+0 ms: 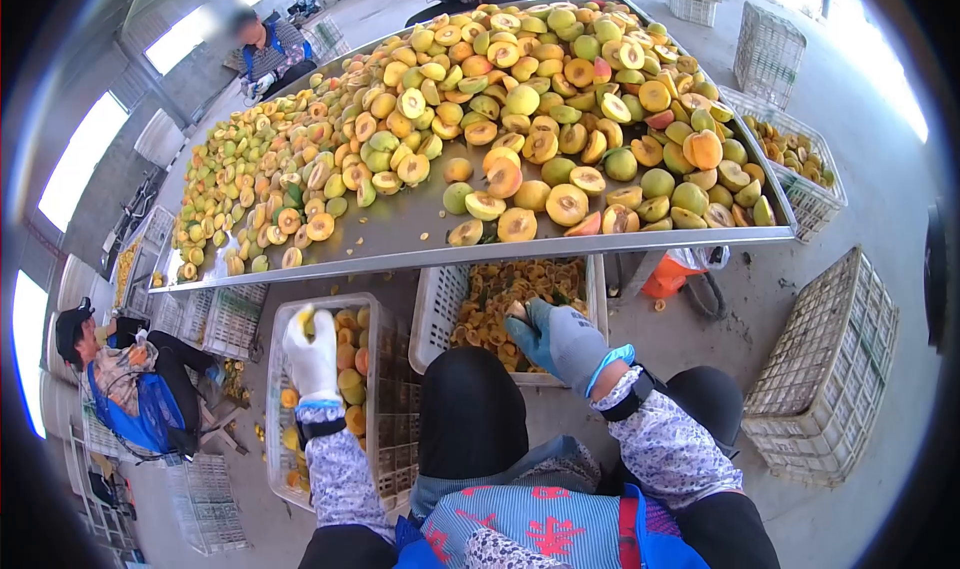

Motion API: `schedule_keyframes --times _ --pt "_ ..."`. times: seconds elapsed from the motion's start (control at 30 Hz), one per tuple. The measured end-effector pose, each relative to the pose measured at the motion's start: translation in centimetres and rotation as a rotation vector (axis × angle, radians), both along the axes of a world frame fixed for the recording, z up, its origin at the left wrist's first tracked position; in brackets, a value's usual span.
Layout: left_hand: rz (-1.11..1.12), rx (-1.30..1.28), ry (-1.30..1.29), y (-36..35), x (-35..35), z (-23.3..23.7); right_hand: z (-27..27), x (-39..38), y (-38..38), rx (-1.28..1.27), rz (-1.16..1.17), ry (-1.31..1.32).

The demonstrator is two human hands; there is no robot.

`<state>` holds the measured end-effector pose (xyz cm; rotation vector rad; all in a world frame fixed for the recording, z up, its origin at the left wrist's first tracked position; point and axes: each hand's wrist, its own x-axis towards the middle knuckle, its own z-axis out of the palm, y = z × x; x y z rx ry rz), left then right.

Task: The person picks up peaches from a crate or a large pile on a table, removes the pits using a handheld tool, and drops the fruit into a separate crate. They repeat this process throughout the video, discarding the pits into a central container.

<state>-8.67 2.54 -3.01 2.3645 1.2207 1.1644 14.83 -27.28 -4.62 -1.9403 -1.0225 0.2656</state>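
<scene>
My left hand (312,354), in a white glove, is closed over the clear crate (372,379) of peach halves at my left. A yellow-green piece of peach (309,319) shows at its fingertips. My right hand (562,341), in a blue-grey glove, is closed above the white crate (432,314) under the table edge. A small pale brown bit (517,312) shows at its fingertips; I cannot tell what it is. Inside that white crate lie many brownish-orange fruit scraps (490,304). Ahead, halved peaches (567,205) are heaped on the metal table (420,217), many with cut faces up.
People sit at the table's far side (275,54) and at the left (140,374). A fruit-filled crate (815,197) stands by the right corner, with an upturned-looking crate (825,369) nearer me. An orange bag (668,277) hangs under the table. More crates (207,499) stand lower left.
</scene>
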Motion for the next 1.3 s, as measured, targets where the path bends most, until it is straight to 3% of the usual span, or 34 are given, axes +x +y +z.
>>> schedule_keyframes --times 0.07,0.1,0.17,0.23,0.27,0.33,0.43,0.53,0.6,0.67,0.73,0.8,0.83,0.9,0.97,1.07,1.17,1.3 --pt "-0.287 -0.176 -0.227 -3.5 7.1 3.1 0.1 0.0 0.0 -0.037 0.021 0.029" --pt "-0.386 -0.383 -0.294 -5.3 10.6 4.3 -0.1 0.2 0.1 -0.040 0.028 0.033" --pt "-0.381 -0.207 0.082 -7.9 16.9 6.8 -0.1 0.5 -0.1 -0.023 0.032 0.056" --pt "-0.316 -0.228 0.352 -8.9 22.6 7.5 -0.2 0.8 -0.3 -0.040 0.030 0.060" --pt "-0.314 -0.226 0.524 -8.3 25.0 6.4 -0.1 1.0 -0.3 -0.047 0.028 0.060" --pt "-0.314 -0.151 0.618 -7.7 28.7 2.9 0.3 1.1 -0.5 -0.053 0.017 0.054" --pt "-0.450 -0.175 0.411 -7.2 29.2 2.5 1.4 1.2 -0.5 -0.042 -0.034 0.071" --pt "-0.637 -0.743 -0.143 -7.4 27.5 3.7 2.3 1.5 -0.2 0.072 -0.088 0.101" --pt "-0.763 -0.851 -0.395 -7.6 25.9 4.8 2.9 1.8 0.2 0.226 -0.103 0.162" --pt "-0.853 -1.099 -0.562 -9.8 23.9 5.9 3.3 1.8 0.8 0.418 -0.086 0.261" --pt "-1.043 -1.191 -0.666 -13.0 22.6 6.3 2.9 2.0 1.3 0.479 -0.087 0.296" --pt "-1.104 -1.190 -0.764 -15.2 22.0 5.1 2.2 2.3 1.5 0.525 -0.113 0.321" --pt "-1.130 -1.060 -0.779 -15.1 22.2 3.4 2.4 2.3 1.3 0.554 -0.138 0.259" --pt "-1.109 -0.878 -0.645 -14.2 22.4 1.8 3.0 2.5 0.7 0.417 -0.109 0.175" --pt "-1.020 -0.317 -0.381 -13.9 22.3 1.0 2.8 2.7 0.8 0.411 -0.083 0.201" --pt "-1.015 -1.424 -1.043 -14.8 23.0 2.6 2.7 2.7 0.7 0.326 -0.096 0.148" --pt "-1.178 -1.506 -1.030 -15.2 22.4 3.2 2.5 2.4 0.8 0.268 -0.106 0.133" --pt "-0.932 -1.546 -1.064 -16.2 22.5 2.9 1.7 2.4 1.0 0.297 -0.073 0.179"
